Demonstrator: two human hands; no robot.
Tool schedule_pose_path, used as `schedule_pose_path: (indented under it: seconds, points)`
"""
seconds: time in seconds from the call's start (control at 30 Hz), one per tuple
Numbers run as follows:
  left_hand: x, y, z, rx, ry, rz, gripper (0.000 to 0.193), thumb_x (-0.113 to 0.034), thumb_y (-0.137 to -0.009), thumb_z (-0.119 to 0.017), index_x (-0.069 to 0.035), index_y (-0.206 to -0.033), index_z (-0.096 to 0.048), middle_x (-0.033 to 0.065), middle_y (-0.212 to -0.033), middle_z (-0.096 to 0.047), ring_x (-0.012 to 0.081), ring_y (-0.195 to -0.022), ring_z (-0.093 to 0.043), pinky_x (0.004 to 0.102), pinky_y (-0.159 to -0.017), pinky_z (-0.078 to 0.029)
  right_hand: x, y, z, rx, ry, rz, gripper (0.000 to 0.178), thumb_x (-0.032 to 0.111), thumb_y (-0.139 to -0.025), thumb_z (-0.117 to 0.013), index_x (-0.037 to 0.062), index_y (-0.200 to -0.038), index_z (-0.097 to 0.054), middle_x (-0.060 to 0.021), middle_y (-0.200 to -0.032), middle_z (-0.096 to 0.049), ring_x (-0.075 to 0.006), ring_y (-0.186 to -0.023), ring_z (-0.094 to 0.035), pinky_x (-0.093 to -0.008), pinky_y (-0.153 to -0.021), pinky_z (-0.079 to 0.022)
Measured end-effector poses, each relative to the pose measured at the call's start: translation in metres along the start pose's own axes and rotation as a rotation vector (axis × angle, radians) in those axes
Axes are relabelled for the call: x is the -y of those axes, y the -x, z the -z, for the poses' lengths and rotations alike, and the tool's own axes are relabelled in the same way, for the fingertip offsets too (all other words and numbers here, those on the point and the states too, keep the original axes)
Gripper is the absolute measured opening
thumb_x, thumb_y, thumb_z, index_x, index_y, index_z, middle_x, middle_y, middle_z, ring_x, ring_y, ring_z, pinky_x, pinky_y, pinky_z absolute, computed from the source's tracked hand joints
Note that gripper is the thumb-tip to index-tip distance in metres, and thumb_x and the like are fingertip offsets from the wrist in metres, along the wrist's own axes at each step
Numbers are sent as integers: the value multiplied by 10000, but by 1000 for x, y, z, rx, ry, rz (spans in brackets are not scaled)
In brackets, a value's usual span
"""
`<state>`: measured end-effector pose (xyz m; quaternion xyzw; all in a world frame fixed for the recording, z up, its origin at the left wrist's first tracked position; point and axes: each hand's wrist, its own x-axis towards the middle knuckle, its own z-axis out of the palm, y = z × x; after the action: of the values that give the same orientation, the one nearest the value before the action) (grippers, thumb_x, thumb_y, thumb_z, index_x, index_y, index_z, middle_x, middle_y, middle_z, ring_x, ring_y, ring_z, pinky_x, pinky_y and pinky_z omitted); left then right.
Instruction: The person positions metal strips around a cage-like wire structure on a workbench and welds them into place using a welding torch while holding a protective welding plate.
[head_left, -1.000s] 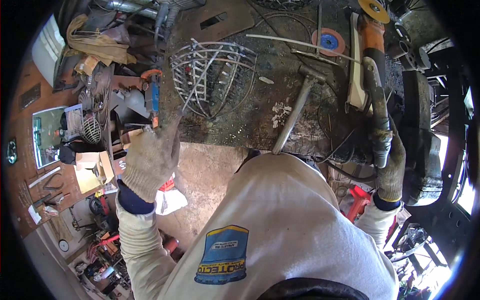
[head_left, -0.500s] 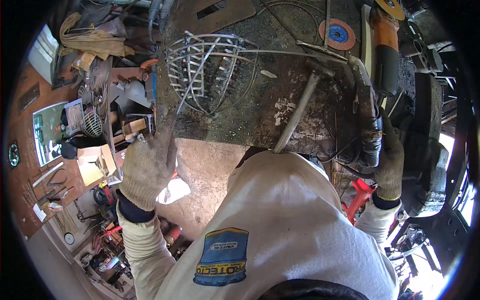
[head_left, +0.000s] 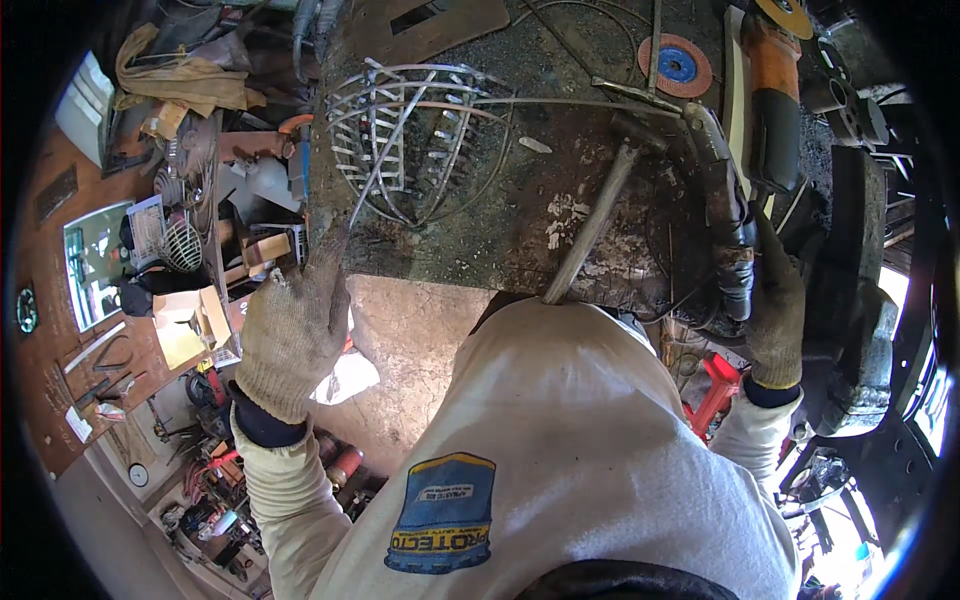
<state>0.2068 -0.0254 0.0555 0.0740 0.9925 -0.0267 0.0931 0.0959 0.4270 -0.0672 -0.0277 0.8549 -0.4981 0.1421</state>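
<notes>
My left hand (head_left: 295,335), in a grey knit glove, is closed at the table's near-left edge. Its fingertips meet the lower end of a thin metal rod (head_left: 385,160), which slants across a curved metal frame (head_left: 425,190) with short crossbars. At the right, my gloved right hand (head_left: 778,320) lies along a black, taped welding electrode holder (head_left: 732,230). One finger stretches along its right side, and the others are partly hidden. From the holder's front end a thin electrode (head_left: 570,102) reaches left to the frame. A hammer (head_left: 595,220) lies between my hands, its handle pointing toward me.
The dark, stained worktable (head_left: 450,250) carries an orange and black angle grinder (head_left: 773,110) and a red disc with a blue centre (head_left: 676,66). A flat plate with a slot (head_left: 430,22) lies at the back. Cluttered shelves with an opened carton (head_left: 195,320) stand left; a red stand (head_left: 715,395) is below right.
The electrode holder and the fingers of my right hand have shifted slightly left and away from me. My left hand stays at the rod's end.
</notes>
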Motion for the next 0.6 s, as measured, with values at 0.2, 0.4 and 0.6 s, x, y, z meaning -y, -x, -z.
schedule_pose_path:
  seconds: [0.2,0.4,0.6]
  points:
    - [3,1,-5,95,-5,83,491,-152,-880,-692,-38,-1351,-607,99,-956,-688,299,-776,-632,422,-666,-507,-2,0,-4,-14,-98,-60,547,6,-1004,-531,28,-1542,-433,-117,-1280,-681,-155,-1107,-640,-312,-992,-489]
    - [7,10,1,115,-222,-60,422,-113,-957,-614,-39,-1369,-555,154,-1007,-692,295,-822,-680,421,-691,-534,7,-1,-1,33,-211,-34,560,197,-980,-700,71,-1496,-522,-32,-1142,-706,-41,-862,-603,-216,-710,-490]
    - [-11,-5,4,-222,-563,-178,374,-167,-968,-660,-182,-1340,-635,61,-947,-703,221,-734,-650,331,-650,-554,-13,-1,4,51,-93,118,483,143,-1038,-572,39,-1503,-493,-106,-1369,-643,-149,-1197,-616,-311,-1056,-445]
